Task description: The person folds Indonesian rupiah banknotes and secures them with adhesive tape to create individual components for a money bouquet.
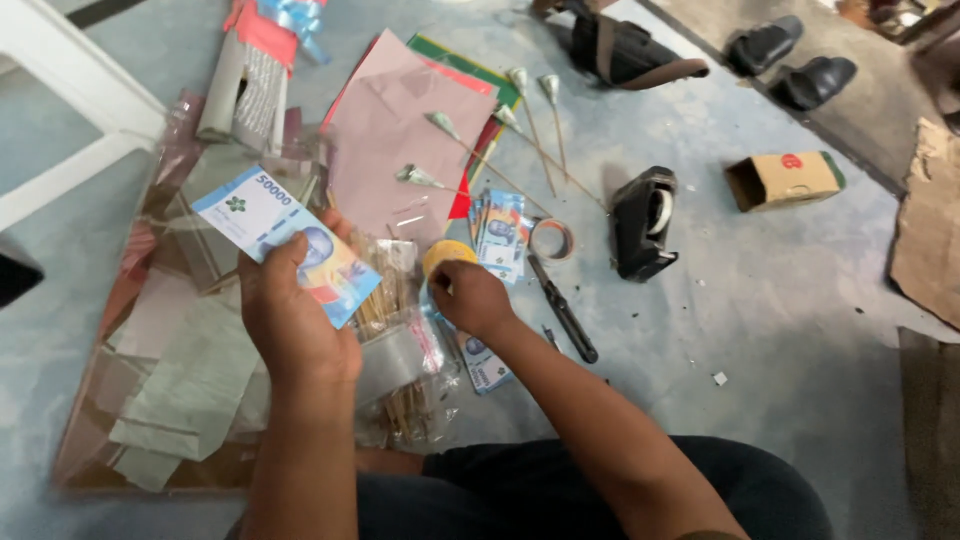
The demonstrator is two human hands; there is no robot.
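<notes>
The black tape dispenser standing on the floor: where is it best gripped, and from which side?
Probably from above, across its narrow black body: it stands upright with both flat flanks free, while the tape roll sits toward one end.

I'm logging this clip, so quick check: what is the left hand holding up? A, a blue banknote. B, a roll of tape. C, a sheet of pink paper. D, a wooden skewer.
A: the left hand grips a blue banknote by its lower edge, while the yellow tape roll sits by the right hand and the pink paper lies on the floor.
</notes>
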